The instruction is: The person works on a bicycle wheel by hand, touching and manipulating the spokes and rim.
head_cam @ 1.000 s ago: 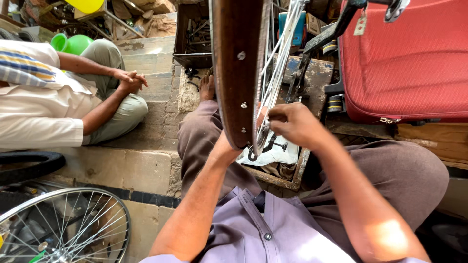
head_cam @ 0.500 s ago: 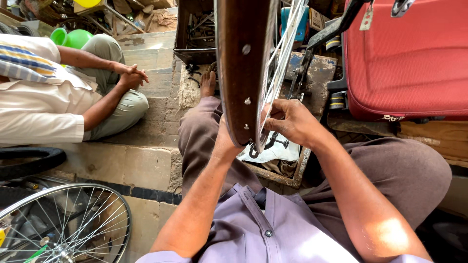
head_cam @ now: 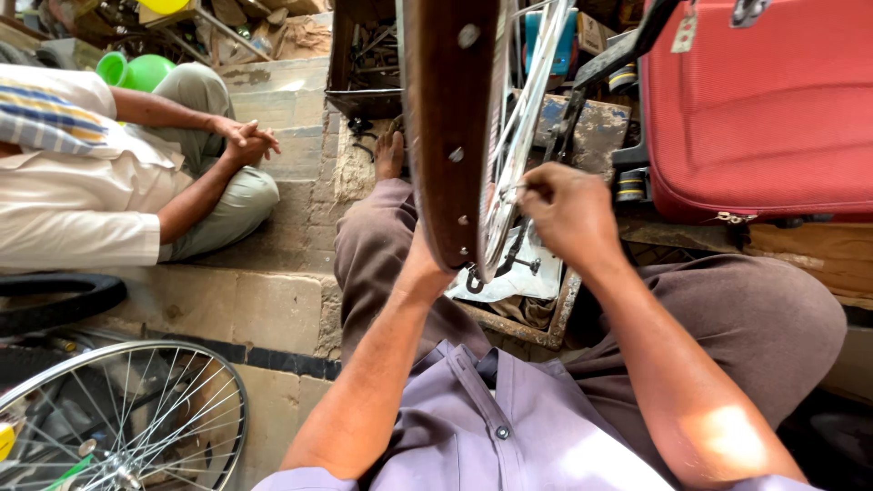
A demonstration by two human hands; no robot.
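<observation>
Spoke work in hand: rim (head_cam: 450, 127) steadied by mostly hidden left hand (head_cam: 420, 264), grip unclear; right hand (head_cam: 566, 211) fingers pinched on spoke (head_cam: 511, 186). Steady rim needed next.

the right hand (head_cam: 568, 214) pinches a spoke (head_cam: 523, 136) of the upright bicycle wheel (head_cam: 452, 136). the left hand (head_cam: 426, 264) sits behind the rim, probably gripping it. a red suitcase (head_cam: 764, 109) stands beside.

tag (head_cam: 684, 33) | small, pale, oblong | hangs at top-left corner of red suitcase (head_cam: 764, 100) | boxes: teal box (head_cam: 546, 36) left of suitcase
</observation>
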